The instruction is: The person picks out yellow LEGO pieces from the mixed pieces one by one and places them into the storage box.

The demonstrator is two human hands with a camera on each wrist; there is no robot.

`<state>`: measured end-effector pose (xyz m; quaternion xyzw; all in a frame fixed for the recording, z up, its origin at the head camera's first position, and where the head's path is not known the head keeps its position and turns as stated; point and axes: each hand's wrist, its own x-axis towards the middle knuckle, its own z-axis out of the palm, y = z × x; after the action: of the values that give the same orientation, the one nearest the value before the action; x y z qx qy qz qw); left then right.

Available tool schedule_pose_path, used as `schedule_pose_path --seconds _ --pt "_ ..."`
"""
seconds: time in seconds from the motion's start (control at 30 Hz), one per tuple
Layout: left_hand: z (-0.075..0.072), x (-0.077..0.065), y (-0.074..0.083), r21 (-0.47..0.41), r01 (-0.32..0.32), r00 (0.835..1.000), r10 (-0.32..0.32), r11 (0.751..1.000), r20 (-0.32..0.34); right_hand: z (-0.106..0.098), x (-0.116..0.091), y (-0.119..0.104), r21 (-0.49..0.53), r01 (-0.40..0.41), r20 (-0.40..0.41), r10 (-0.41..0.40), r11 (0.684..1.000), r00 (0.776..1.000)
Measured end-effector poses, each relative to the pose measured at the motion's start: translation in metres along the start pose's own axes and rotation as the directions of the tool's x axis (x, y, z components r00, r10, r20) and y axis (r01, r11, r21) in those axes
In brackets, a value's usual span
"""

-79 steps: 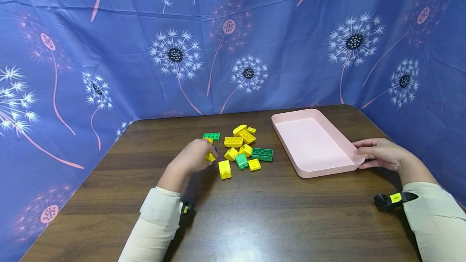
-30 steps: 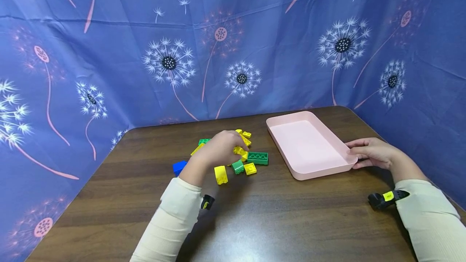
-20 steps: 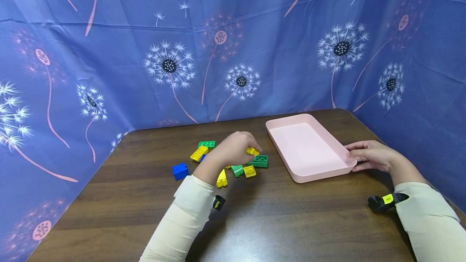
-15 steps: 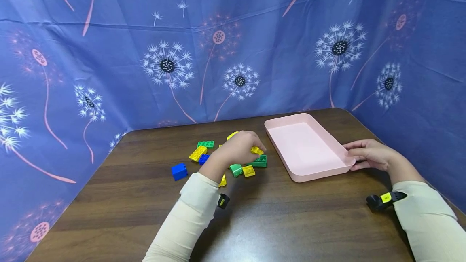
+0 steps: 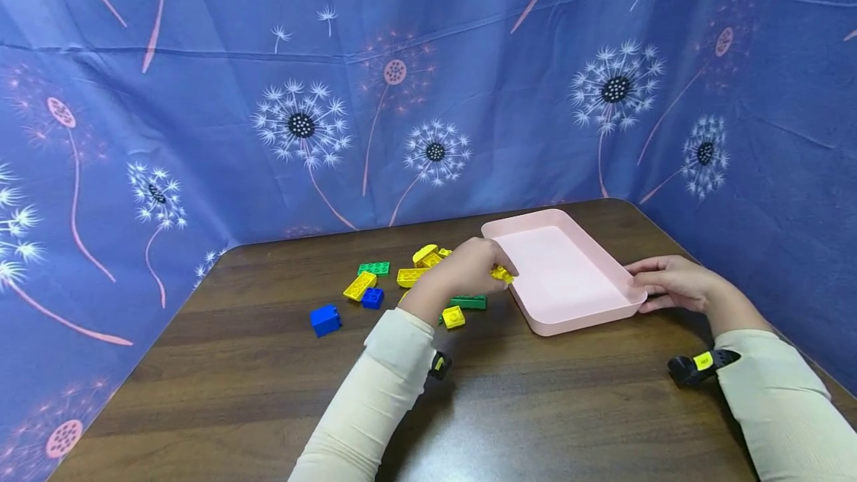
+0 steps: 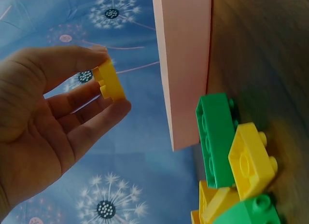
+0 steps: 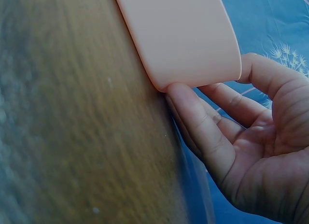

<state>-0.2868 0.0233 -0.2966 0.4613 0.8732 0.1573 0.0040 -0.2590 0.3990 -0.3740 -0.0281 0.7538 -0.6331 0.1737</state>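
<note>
My left hand [image 5: 469,270] pinches a small yellow toy brick [image 6: 111,80] between thumb and fingertips. In the head view this hand overlaps the left wall of the pink tray [image 5: 569,322], with the brick right at the rim. My right hand [image 5: 679,285] holds the tray's near right corner. In the right wrist view, its fingers touch the corner's wall at the rim and low down by the table. Left of the tray lie a green brick [image 6: 215,142] and a yellow brick [image 6: 248,161], partly behind my left hand in the head view.
Several yellow bricks [image 5: 410,277] lie close behind my left forearm. Further left are a flat green brick [image 5: 373,268], a yellow brick [image 5: 360,286] and two blue bricks [image 5: 325,320]. A blue patterned cloth [image 5: 301,184] hangs behind the brown table [image 5: 234,363].
My left hand has gone from the left side of the bricks to the pile, picked up a yellow brick there and carried it right to the tray's edge. My right hand stays at the corner.
</note>
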Motion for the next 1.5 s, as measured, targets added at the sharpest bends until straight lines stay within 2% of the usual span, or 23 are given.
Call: schedule_pose_path --seconds 0.33,0.43,0.6,0.73,0.87,1.13,1.33,1.5 --pt "0.007 0.03 0.009 -0.024 0.019 0.997 -0.017 1.0 0.078 0.003 0.002 -0.001 -0.02 -0.016 -0.032 0.016 1.0 0.999" --pt "0.01 0.04 0.01 -0.036 0.03 0.996 -0.027 0.999 0.083 0.001 0.002 0.0 -0.02 -0.021 -0.042 0.02 1.0 0.999" --pt "0.02 0.055 0.008 -0.081 0.055 0.996 -0.049 0.995 0.072 0.0 0.002 0.0 -0.004 -0.011 -0.029 0.011 1.0 1.0" --pt "0.032 0.064 0.008 -0.074 0.08 0.993 -0.074 0.994 0.089 -0.001 0.002 0.0 0.003 0.005 -0.012 -0.005 1.0 1.0" --pt "0.045 0.07 0.01 -0.022 0.118 0.985 -0.114 0.993 0.13 -0.001 0.002 0.0 0.013 -0.004 -0.015 0.004 1.0 1.0" --pt "0.066 0.076 0.018 0.112 0.135 0.963 -0.157 0.984 0.22 0.001 0.0 0.002 0.017 -0.01 -0.016 0.01 1.0 1.0" --pt "0.069 0.079 0.023 0.205 0.098 0.956 -0.149 0.974 0.252 0.001 0.0 0.002 0.02 -0.009 -0.017 0.009 1.0 1.0" --pt "0.067 0.08 0.024 0.227 0.089 0.953 -0.149 0.97 0.263 0.001 0.0 0.001 0.021 -0.01 -0.023 0.01 1.0 1.0"
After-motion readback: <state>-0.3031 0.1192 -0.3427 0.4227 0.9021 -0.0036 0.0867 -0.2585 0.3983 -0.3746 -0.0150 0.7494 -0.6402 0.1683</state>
